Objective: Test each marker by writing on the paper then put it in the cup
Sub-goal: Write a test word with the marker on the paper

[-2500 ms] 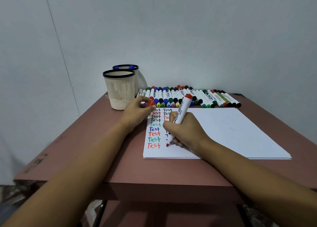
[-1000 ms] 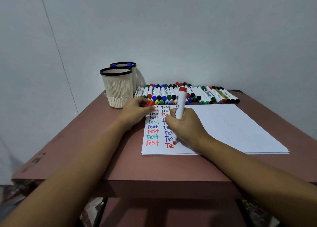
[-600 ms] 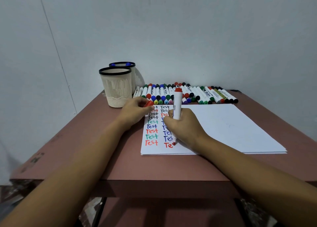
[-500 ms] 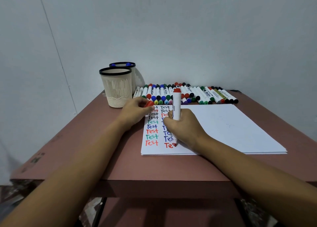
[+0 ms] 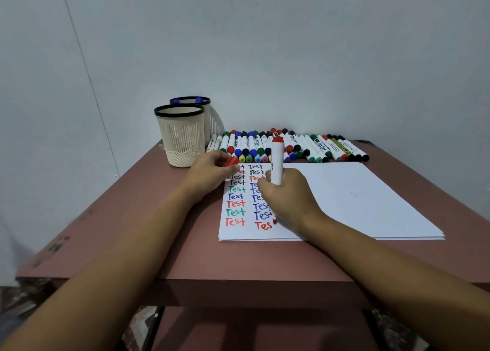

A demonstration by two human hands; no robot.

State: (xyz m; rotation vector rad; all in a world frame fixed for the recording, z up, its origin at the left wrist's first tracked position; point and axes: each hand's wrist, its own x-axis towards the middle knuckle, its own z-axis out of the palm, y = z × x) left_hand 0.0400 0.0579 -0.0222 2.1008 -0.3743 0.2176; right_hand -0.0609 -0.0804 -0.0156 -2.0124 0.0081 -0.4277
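Down at the near left corner of the paper (image 5: 344, 199), the right hand (image 5: 289, 199) is at work. Its grip is curled tight round the red marker (image 5: 277, 162), the barrel stands almost upright with its red butt end on top, and the red tip touches the sheet at the foot of the second column. Red letters "Tes" (image 5: 263, 226) sit just left of that tip.

Across to the left hand (image 5: 209, 175), which rests on the far left corner of the paper. Its grip pinches the red cap (image 5: 231, 161) between thumb and fingertips.

Two columns of the word "Test" (image 5: 235, 204) run down the sheet in black, red, green and blue, and the right hand hides part of the second column. The right side of the sheet is plain white.

Beyond the paper, a row of markers (image 5: 305, 149) lies side by side on the counter (image 5: 238, 260), with coloured caps pointing this way.

Left of that row stand two cream cups with black rims. The front cup (image 5: 180, 138) sits just beyond the left hand, and its inside cannot be seen from here. The rear cup (image 5: 210, 119) stands right behind it, with blue marker ends (image 5: 175, 101) showing at its rim.
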